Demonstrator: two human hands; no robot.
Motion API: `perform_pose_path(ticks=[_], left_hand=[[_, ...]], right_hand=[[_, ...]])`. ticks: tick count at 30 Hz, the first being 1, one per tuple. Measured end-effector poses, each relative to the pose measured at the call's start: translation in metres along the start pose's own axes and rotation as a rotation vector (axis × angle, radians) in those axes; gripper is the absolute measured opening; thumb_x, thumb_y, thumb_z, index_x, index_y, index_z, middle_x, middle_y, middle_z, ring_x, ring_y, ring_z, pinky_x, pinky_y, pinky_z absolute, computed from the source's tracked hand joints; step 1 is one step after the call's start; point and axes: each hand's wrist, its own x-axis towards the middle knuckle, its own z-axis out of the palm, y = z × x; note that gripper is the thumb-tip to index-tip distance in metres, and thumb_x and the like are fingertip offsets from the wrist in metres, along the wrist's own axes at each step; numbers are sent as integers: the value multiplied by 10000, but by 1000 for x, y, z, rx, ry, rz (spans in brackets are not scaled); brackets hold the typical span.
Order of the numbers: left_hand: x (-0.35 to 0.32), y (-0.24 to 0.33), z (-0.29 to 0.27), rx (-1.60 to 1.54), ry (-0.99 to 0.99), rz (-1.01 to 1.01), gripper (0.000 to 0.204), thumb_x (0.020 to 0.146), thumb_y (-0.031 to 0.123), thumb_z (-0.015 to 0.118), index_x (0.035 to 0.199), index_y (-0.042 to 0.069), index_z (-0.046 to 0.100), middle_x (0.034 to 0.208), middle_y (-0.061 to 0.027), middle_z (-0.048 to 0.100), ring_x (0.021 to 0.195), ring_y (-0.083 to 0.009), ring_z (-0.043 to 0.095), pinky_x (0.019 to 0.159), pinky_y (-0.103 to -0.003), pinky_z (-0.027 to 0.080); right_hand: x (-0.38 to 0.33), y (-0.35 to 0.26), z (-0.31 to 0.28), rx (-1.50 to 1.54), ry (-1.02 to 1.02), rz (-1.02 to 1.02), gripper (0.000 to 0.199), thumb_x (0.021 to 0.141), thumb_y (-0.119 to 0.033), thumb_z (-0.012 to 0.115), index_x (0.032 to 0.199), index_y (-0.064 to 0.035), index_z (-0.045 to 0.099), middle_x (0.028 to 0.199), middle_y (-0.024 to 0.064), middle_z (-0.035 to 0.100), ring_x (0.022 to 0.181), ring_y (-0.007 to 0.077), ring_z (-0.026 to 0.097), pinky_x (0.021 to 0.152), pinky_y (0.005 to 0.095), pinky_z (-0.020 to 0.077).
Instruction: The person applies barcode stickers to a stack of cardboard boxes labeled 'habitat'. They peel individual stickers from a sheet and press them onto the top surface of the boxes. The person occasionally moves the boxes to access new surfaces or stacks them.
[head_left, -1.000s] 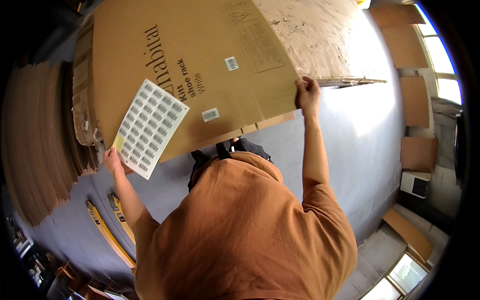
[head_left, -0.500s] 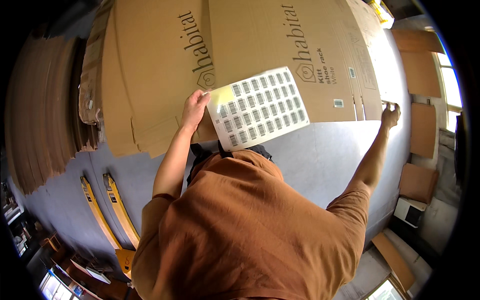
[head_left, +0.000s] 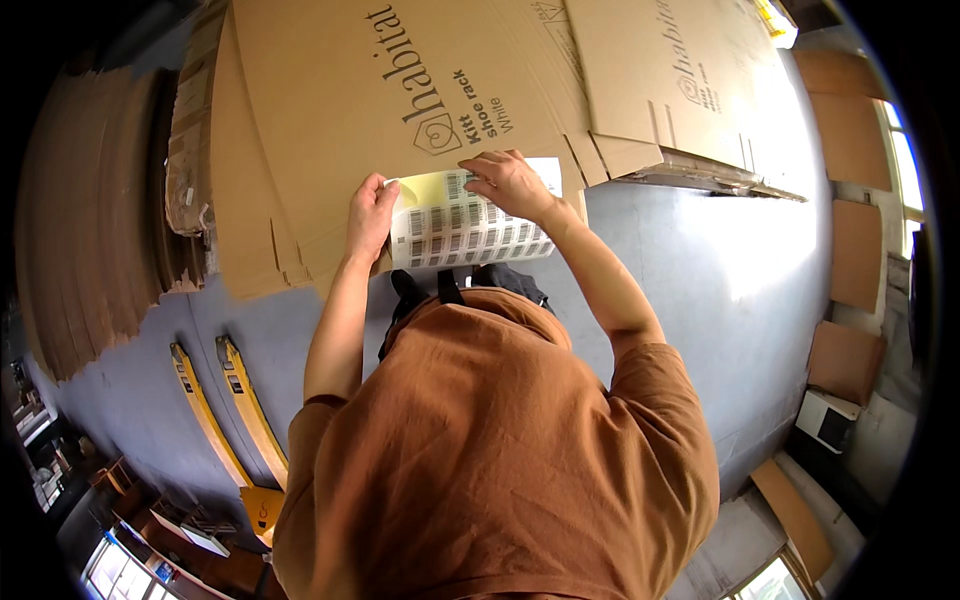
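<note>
A white sheet of barcode labels [head_left: 475,235] is held up in front of my waist, over the near edge of a printed flattened carton [head_left: 320,110]. Its upper left corner shows a bare yellowish backing patch. My left hand [head_left: 370,218] pinches the sheet's left edge between thumb and fingers. Across the sheet's upper part reaches my right hand [head_left: 515,188], its bent fingers closed at the top row of labels. Whether a label has lifted under those fingertips is hidden.
Another flattened carton [head_left: 690,60] lies farther right, overhanging the grey floor [head_left: 690,270]. A tall stack of brown cardboard [head_left: 90,220] stands at left. Yellow pallet-jack forks [head_left: 250,405] lie at lower left. Cardboard pieces [head_left: 858,255] lean along the right wall.
My right hand has come in from the far right to the label sheet. One flattened carton now sits farther right, exposing more of the printed carton beneath. The sheet has tilted and moved slightly left.
</note>
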Motion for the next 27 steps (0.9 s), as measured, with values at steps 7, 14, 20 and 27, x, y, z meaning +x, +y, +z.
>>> perform_pose_path(ticks=[7,14,20,27], left_hand=[[-10,-18,-11,-115,121,-27,219,967,149,558,778,77,474,702,69,416,649,-34,346,571,-216,314],[-4,-23,-3,-97,117,4,242,958,137,565,749,82,458,681,70,380,637,-38,311,558,-227,278],[-1,-13,6,-26,97,47,256,952,147,564,736,76,446,670,63,371,631,-46,308,560,-234,280],[4,-19,5,-52,118,-69,277,945,175,571,730,58,441,668,42,405,639,-75,345,580,-256,316]], right_hand=[[8,-34,24,-61,147,-85,192,836,-139,660,1017,-76,655,975,67,667,978,245,613,888,383,443],[3,-46,26,-119,201,29,167,842,-129,651,999,-72,657,915,65,668,879,263,625,784,395,464],[-2,-41,36,-140,219,123,159,851,-130,652,997,-71,674,917,65,669,869,277,622,775,385,471],[-1,-44,41,-103,317,76,89,849,-94,644,930,-57,645,907,73,653,881,287,610,776,390,473]])
